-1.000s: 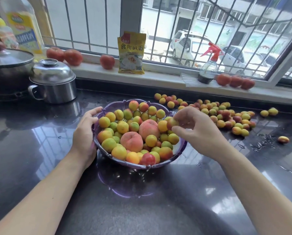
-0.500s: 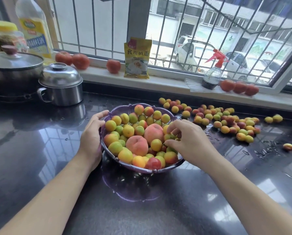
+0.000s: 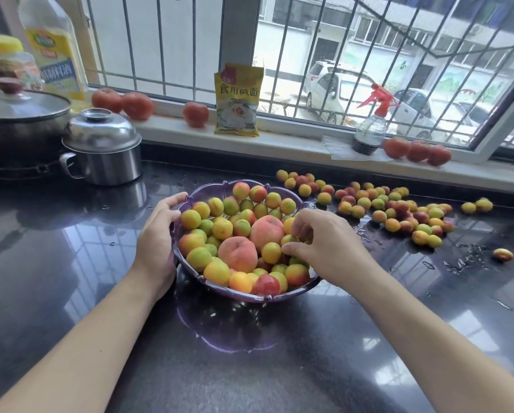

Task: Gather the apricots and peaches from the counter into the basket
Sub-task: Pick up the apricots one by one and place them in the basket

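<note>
Apricots (image 3: 398,210) lie scattered on the wet counter (image 3: 71,263) right of the purple basket (image 3: 220,187), which holds two peaches (image 3: 238,253) among more apricots; right hand (image 3: 324,245) pinches one inside it with curled fingers, left hand (image 3: 157,234) grips the rim

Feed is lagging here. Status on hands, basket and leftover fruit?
Left hand steadying basket rim. Right hand over the pile, fingers on an apricot. Loose apricots remain on the counter, right side. Nothing blocking.
</note>
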Tool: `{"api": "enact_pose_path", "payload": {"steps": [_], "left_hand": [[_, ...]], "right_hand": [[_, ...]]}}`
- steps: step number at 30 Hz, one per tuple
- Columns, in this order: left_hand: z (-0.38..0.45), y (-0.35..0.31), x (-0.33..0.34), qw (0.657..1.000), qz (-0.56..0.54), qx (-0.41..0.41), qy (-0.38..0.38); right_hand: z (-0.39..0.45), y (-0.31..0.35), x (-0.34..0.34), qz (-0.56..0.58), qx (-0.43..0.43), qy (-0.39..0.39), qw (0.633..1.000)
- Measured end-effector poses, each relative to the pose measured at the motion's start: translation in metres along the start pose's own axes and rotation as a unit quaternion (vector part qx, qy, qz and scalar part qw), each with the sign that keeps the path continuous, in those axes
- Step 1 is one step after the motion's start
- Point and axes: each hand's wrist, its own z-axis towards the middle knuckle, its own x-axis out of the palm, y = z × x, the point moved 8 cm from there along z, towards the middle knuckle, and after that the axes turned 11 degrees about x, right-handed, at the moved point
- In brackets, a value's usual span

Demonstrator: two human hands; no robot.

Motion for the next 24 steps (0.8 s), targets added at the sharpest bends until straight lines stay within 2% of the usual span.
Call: {"api": "enact_pose_path", "payload": {"steps": [6,8,10,12,13,15,18,24], "left_hand": [[-0.001,-0.001,0.001,1.000,-0.002,-0.005,-0.004],[-0.002,-0.002,0.001,1.000,-0.003,-0.005,-0.003],[-0.001,-0.002,0.001,1.000,-0.005,-0.006,-0.004],[-0.001,-0.001,0.001,1.000,-0.006,-0.004,-0.004],[-0.001,0.000,0.001,1.000,-0.006,-0.003,-0.004],[-0.001,0.000,0.001,1.000,-0.004,0.000,-0.002],[0.000,0.001,0.001,1.000,-0.005,0.004,-0.002],[-0.001,0.000,0.003,1.000,-0.002,0.001,-0.010]], "right_hand": [[0.002,0.000,0.002,-0.014,-0.005,0.036,0.999],[0.003,-0.004,-0.004,0.035,0.000,0.023,0.999],[0.007,-0.019,-0.025,0.115,0.013,-0.076,0.990],[0.014,-0.049,-0.043,0.140,0.048,-0.182,0.972],[0.019,-0.068,-0.045,0.140,0.076,-0.207,0.965],[0.034,-0.112,-0.033,0.123,0.143,-0.208,0.960],[0.048,-0.167,-0.002,0.065,0.225,-0.169,0.957],[0.073,-0.185,0.009,-0.059,0.262,-0.169,0.948]]}}
